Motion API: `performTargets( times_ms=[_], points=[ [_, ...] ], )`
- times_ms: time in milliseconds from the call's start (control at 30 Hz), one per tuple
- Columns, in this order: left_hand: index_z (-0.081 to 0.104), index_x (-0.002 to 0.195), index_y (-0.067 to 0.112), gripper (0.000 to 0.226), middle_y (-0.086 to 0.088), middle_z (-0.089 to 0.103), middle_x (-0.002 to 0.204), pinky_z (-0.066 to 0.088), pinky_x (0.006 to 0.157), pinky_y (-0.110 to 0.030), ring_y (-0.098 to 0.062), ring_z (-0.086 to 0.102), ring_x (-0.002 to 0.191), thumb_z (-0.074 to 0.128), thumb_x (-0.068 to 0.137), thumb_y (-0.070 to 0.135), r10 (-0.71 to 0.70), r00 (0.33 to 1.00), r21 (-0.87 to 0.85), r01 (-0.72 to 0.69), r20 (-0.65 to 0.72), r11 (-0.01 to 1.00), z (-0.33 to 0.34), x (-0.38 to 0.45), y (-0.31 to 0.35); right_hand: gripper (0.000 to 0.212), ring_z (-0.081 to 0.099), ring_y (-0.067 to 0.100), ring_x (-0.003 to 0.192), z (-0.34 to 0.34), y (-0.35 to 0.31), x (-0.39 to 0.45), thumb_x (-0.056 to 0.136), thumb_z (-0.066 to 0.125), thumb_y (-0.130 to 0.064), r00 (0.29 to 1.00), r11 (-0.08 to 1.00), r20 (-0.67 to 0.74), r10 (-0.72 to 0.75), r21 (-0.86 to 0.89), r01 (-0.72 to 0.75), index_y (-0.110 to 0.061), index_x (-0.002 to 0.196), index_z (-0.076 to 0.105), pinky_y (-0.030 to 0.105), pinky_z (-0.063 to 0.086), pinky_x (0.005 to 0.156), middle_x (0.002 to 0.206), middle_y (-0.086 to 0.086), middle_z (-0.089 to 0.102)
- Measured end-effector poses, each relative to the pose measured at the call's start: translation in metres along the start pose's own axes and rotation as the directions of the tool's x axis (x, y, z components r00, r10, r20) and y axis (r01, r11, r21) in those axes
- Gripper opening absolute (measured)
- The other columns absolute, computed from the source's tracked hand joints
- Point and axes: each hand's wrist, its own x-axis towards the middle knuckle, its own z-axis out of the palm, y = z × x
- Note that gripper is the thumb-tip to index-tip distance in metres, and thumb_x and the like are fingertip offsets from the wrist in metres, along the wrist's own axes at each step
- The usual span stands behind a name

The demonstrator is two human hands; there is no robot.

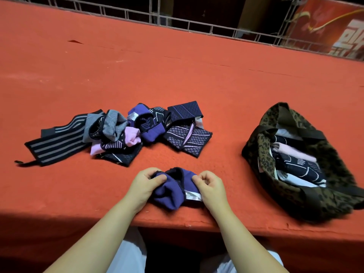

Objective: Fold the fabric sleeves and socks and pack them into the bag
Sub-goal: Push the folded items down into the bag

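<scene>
A purple sock (173,191) with a dark inner lining and a white tag lies near the table's front edge. My left hand (144,185) pinches its left side and my right hand (211,187) pinches its right side. Behind it sits a loose pile of sleeves and socks (122,133) in black, grey, purple and pink, with a striped black sleeve (57,142) at its left end. At the right, the leopard-print bag (264,150) lies open, with several folded dark, pink and white pieces inside it.
The red cloth-covered table (177,71) stretches far back to a metal railing (197,24). A red banner (334,28) hangs at the back right. The table's front edge runs just below my wrists.
</scene>
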Motion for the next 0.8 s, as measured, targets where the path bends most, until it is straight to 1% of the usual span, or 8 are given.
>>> performTargets(
  times_ms=[100,200,367,567,633,700,733,800],
  points=[
    [0.062,0.067,0.013,0.01,0.007,0.062,0.056,0.045,0.056,-0.014,-0.001,0.054,0.055,0.067,0.073,0.018,0.0,0.984,-0.175,-0.032,-0.177,0.984,-0.001,0.003,0.001,0.033,0.038,0.008,0.057,-0.001,0.002,0.001,0.088,0.062,-0.01,0.992,0.995,-0.122,0.028,0.103,-0.015,-0.017,0.059,0.049,0.029,0.032,0.055,0.057,-0.003,0.044],
    [0.054,0.072,0.005,0.021,0.007,0.063,0.055,0.047,0.055,-0.013,-0.001,0.056,0.053,0.048,0.09,-0.002,-0.05,0.965,-0.272,-0.022,-0.257,0.962,0.001,0.006,0.003,0.032,0.038,0.011,0.059,-0.002,0.002,0.002,0.09,0.061,-0.011,0.985,0.99,-0.163,0.061,0.137,-0.038,-0.016,0.061,0.048,0.03,0.032,0.056,0.059,-0.001,0.044],
    [0.055,0.07,0.008,0.023,0.008,0.061,0.058,0.043,0.056,-0.009,0.005,0.052,0.054,0.051,0.089,-0.005,0.013,0.975,-0.053,-0.026,-0.22,0.998,0.006,0.006,0.003,0.029,0.039,0.011,0.059,-0.001,0.002,0.0,0.09,0.061,-0.014,0.987,0.996,-0.156,0.046,0.083,-0.033,-0.009,0.064,0.05,0.03,0.032,0.056,0.061,0.002,0.045],
    [0.059,0.074,0.014,0.02,-0.001,0.059,0.074,0.045,0.059,-0.011,-0.009,0.051,0.067,0.055,0.091,0.005,-0.046,0.897,-0.164,-0.03,-0.44,0.986,0.008,0.023,0.002,0.031,0.038,0.007,0.056,-0.001,-0.002,-0.001,0.09,0.061,-0.018,0.953,0.993,-0.294,0.076,0.108,-0.046,-0.015,0.061,0.05,0.029,0.033,0.055,0.058,-0.003,0.045],
    [0.062,0.075,0.016,0.02,0.0,0.06,0.078,0.046,0.069,-0.018,-0.01,0.053,0.073,0.055,0.091,0.007,-0.06,0.901,-0.176,-0.019,-0.43,0.984,0.007,0.025,0.001,0.03,0.037,0.008,0.055,0.0,-0.004,0.0,0.089,0.062,-0.021,0.975,0.997,-0.207,0.075,-0.003,-0.077,-0.016,0.062,0.048,0.029,0.033,0.056,0.058,-0.004,0.044],
    [0.065,0.077,0.017,0.019,0.001,0.062,0.082,0.044,0.079,-0.026,-0.012,0.055,0.079,0.055,0.091,0.006,-0.068,0.928,-0.14,0.017,-0.365,0.99,0.004,0.025,-0.002,0.024,0.044,0.011,0.062,0.002,-0.008,0.0,0.088,0.059,-0.031,0.993,0.972,-0.11,0.037,-0.227,-0.061,-0.018,0.07,0.05,0.032,0.038,0.063,0.065,-0.005,0.049],
    [0.065,0.078,0.016,0.02,0.001,0.063,0.082,0.044,0.081,-0.027,-0.013,0.055,0.08,0.055,0.091,0.005,-0.059,0.946,-0.101,0.028,-0.318,0.994,0.004,0.023,-0.003,0.023,0.051,0.013,0.073,0.001,-0.01,0.0,0.087,0.052,-0.04,0.995,0.936,-0.096,-0.014,-0.351,-0.021,-0.019,0.08,0.055,0.033,0.041,0.072,0.076,-0.005,0.056],
    [0.065,0.076,0.016,0.024,0.006,0.065,0.079,0.044,0.079,-0.019,-0.006,0.058,0.077,0.054,0.09,0.0,-0.027,0.97,-0.052,0.015,-0.241,0.999,0.005,0.018,-0.002,0.053,0.052,0.017,0.109,0.001,-0.02,-0.004,0.084,0.032,-0.052,0.977,0.846,-0.072,-0.201,-0.516,0.136,-0.017,0.113,0.059,0.032,0.035,0.097,0.112,-0.002,0.061]
  ],
)
